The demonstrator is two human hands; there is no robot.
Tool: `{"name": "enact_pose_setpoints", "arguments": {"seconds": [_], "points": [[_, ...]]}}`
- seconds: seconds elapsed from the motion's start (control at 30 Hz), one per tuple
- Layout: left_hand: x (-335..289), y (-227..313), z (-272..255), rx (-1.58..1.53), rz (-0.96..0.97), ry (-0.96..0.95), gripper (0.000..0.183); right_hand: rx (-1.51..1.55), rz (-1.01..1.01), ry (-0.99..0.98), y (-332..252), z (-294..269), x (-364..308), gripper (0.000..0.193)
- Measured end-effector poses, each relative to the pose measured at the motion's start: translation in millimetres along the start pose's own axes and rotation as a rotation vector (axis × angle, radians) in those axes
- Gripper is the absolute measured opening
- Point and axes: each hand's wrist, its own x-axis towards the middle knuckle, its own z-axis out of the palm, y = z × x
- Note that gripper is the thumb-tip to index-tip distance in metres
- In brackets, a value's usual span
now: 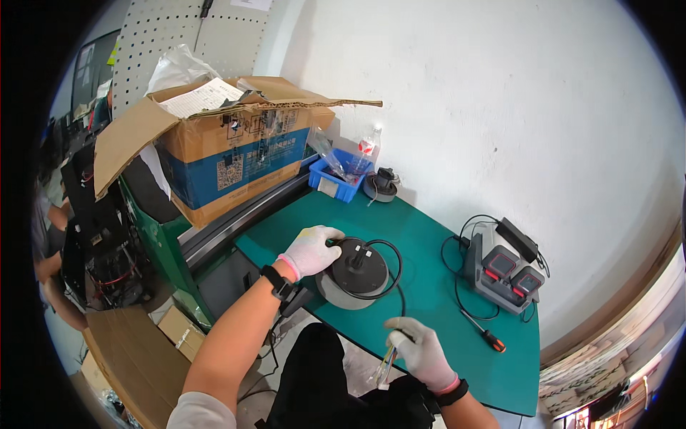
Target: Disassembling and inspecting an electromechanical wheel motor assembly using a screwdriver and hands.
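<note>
A round hub-motor-like wheel (359,266) with a black face and a grey outer ring rests near the front edge of the green table. My left hand (314,250), in a white glove, grips its upper left rim, fingers curled at the edge. From the wheel a thick black cable (398,266) loops round to the right and down. My gloved right hand (421,355) is closed on this cable close to its end. Thin coloured wires with a white connector (384,387) hang below the right fingers, over my lap.
On the green table (457,361) lie an orange-and-black screwdriver (493,341) and a grey charger with two batteries (504,268). A blue bin (336,179), a bottle (369,141) and a dark round part (381,186) stand behind. An open cardboard box (236,154) is at left.
</note>
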Motion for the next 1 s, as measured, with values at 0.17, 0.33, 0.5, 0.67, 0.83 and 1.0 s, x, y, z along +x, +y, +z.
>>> {"name": "enact_pose_setpoints", "arguments": {"seconds": [0.17, 0.33, 0.5, 0.67, 0.83, 1.0], "points": [[-12.8, -9.1, 6.2, -0.017, 0.046, 0.065, 0.037, 0.093, 0.000, 0.091, -18.1, 9.4, 5.8, 0.027], [-17.5, -6.7, 6.7, -0.026, 0.040, 0.085, 0.037, 0.090, 0.149, -0.104, -19.2, 19.7, 1.3, 0.038], [-22.3, -16.4, 12.4, -0.127, 0.035, 0.146, 0.036, 0.192, 0.160, -0.097, -16.3, 16.7, -1.3, 0.044], [-27.8, -11.1, 10.8, -0.084, -0.011, 0.081, 0.039, 0.278, 0.227, -0.162, -11.2, 22.9, -0.6, 0.049], [-62.4, -13.8, 17.0, -0.025, 0.077, 0.215, 0.047, 0.435, 0.244, -0.199, -1.3, 47.7, -2.4, 0.053], [-140.5, 26.0, 22.8, -0.112, 0.167, 0.272, 0.050, 0.671, 0.241, -0.166, 1.5, 41.8, 0.5, 0.052]]}}
